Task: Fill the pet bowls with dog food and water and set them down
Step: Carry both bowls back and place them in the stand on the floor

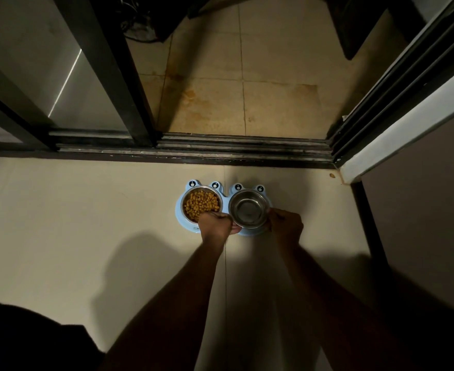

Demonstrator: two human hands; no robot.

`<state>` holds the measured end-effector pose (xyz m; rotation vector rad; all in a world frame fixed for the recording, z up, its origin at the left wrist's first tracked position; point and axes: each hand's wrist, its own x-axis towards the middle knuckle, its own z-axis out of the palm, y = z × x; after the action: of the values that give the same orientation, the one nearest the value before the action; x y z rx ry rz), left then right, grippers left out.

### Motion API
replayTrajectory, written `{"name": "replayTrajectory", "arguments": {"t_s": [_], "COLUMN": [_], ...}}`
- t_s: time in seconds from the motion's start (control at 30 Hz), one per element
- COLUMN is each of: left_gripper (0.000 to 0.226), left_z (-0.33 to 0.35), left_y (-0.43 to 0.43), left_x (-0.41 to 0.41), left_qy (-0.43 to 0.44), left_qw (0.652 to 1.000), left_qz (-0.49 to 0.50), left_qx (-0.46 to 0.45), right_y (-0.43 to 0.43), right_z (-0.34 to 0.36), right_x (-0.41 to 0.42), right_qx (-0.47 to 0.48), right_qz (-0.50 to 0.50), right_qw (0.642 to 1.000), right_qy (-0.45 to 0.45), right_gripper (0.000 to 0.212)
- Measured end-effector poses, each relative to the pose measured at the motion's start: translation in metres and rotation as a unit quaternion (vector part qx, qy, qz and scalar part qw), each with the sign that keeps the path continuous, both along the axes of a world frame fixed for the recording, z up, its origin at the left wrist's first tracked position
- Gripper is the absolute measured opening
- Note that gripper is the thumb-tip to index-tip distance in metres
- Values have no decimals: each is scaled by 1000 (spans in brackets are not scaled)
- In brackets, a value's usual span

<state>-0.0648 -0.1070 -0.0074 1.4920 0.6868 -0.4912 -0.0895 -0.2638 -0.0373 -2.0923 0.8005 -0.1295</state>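
Pinching shiny round steel bowl [249, 210] rim: left hand [216, 226], right hand [287, 227].

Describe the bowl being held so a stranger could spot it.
Find the black door track across the floor; just before it sits a blue stand with two steel bowls. It is the right bowl, held by the left hand and right hand; the left bowl holds dog food, this one none.
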Motion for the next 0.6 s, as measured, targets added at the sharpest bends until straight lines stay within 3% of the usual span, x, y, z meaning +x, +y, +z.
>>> {"name": "replayTrajectory", "arguments": {"t_s": [0.2,0.6], "left_gripper": [9,8], "left_z": [-1,-6], "left_y": [-3,-9], "left_x": [1,-8], "left_qy": [7,-4], "left_qw": [999,996], "left_qz": [40,93], "left_qx": [-11,10], "right_y": [8,16], "right_z": [-8,-18], "right_x": [-9,-19], "right_qx": [-102,-72], "right_qz": [33,41], "right_qw": [993,995], "right_qy": [-57,-56], "right_gripper": [21,25]}}
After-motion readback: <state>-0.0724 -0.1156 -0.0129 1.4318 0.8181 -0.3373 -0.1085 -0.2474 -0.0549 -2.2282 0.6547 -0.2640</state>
